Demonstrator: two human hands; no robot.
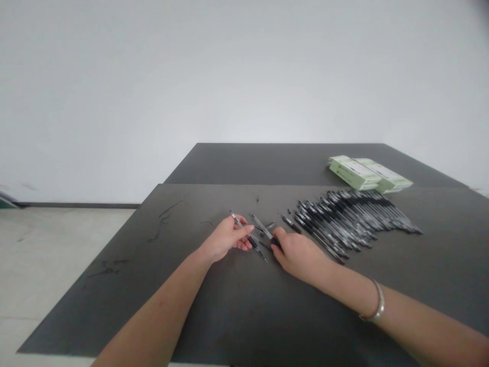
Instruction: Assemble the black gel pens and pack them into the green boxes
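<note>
To work cleanly here, keep a light pinch on the left pen [253, 241] and its thin point — seemingly bare — off your skin and the counter [214, 316]. Steadying the right pen [261, 224] by its dark end should help, as small loose parts lie between the two and could be knocked.

Your hands are near each other but apart, each closed on one pen. The left hand [231, 235] has its thumb across the barrel, the point slanting down towards you. The right hand [296, 252] is low, back upward, its forearm angling in from the lower right — just beside the row of pens [344, 224].
</note>
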